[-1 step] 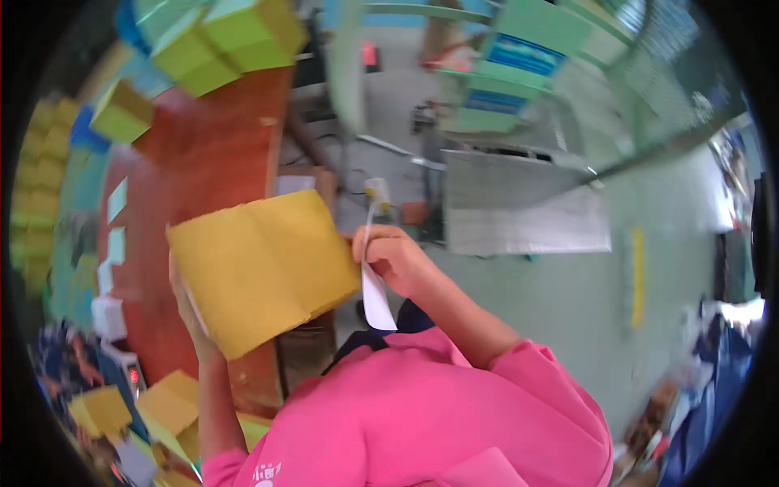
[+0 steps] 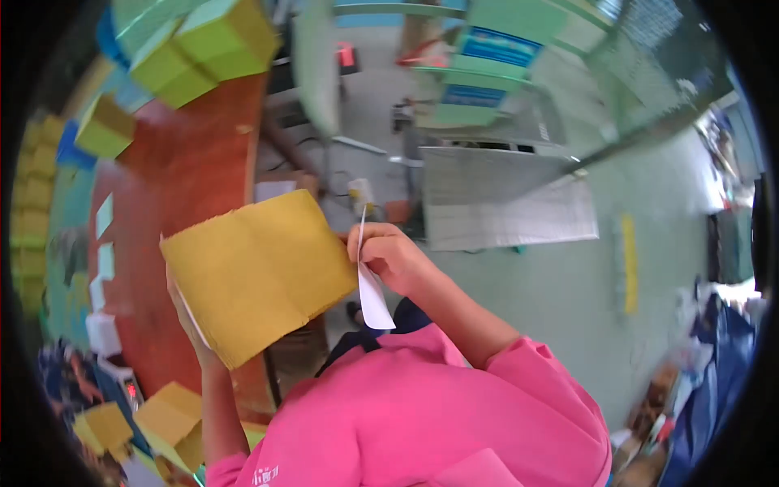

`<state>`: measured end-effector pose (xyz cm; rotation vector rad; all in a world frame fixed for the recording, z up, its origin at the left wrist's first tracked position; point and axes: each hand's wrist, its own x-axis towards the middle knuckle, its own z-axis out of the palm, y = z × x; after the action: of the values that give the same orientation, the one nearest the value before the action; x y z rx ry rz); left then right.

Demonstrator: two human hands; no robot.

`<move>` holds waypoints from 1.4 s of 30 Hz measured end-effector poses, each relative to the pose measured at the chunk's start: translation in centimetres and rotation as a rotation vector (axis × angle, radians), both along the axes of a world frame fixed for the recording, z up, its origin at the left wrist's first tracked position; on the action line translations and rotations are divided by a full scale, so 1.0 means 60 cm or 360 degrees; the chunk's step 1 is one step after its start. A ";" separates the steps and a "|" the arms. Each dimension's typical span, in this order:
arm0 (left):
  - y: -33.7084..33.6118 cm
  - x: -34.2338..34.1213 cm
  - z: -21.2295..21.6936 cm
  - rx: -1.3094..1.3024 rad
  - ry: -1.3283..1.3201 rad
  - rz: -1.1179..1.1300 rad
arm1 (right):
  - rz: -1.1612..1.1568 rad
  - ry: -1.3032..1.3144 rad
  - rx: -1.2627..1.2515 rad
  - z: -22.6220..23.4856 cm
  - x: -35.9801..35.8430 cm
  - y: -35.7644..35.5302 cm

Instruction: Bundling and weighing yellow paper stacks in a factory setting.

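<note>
My left hand [image 2: 185, 315] holds up a flat yellow cardboard sheet [image 2: 256, 272] with a fold line across it. Most of that hand is hidden behind the sheet. Just right of the sheet's edge, my right hand [image 2: 395, 257] pinches a thin white paper card [image 2: 374, 302] that is seen nearly edge-on and hangs down from the fingers. My pink sleeves and shirt [image 2: 422, 414] fill the lower middle of the view.
A red-brown table [image 2: 191, 162] lies to the left, with small white cards [image 2: 102, 264] along its left side. Yellow-green boxes [image 2: 203, 45] are stacked at the upper left. More yellow boxes [image 2: 172, 422] sit at the lower left. A grey metal surface [image 2: 503, 199] stands ahead on the green floor [image 2: 584, 308].
</note>
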<state>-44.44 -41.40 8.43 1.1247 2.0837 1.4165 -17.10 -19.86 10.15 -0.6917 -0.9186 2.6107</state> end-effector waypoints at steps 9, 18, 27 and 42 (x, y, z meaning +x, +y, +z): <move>0.346 0.414 -0.074 0.0434 0.0547 -0.0382 | -0.0709 -0.0128 0.0224 -0.067 0.469 0.197; 0.600 0.697 -0.302 0.0190 -0.0297 -0.0409 | -0.0615 0.0201 -0.0248 -0.188 0.789 0.419; 0.576 0.682 -0.272 -0.0035 -0.0720 -0.0328 | -0.0606 -0.0036 -0.0636 -0.300 0.823 0.476; 0.571 0.675 -0.175 -0.0186 -0.1290 -0.0242 | -0.0402 -0.0948 0.0409 -0.288 0.754 0.453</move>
<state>-3.92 -7.16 -2.05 0.5057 1.4405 1.3453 28.16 7.32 -7.12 -1.4410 -1.2009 2.0389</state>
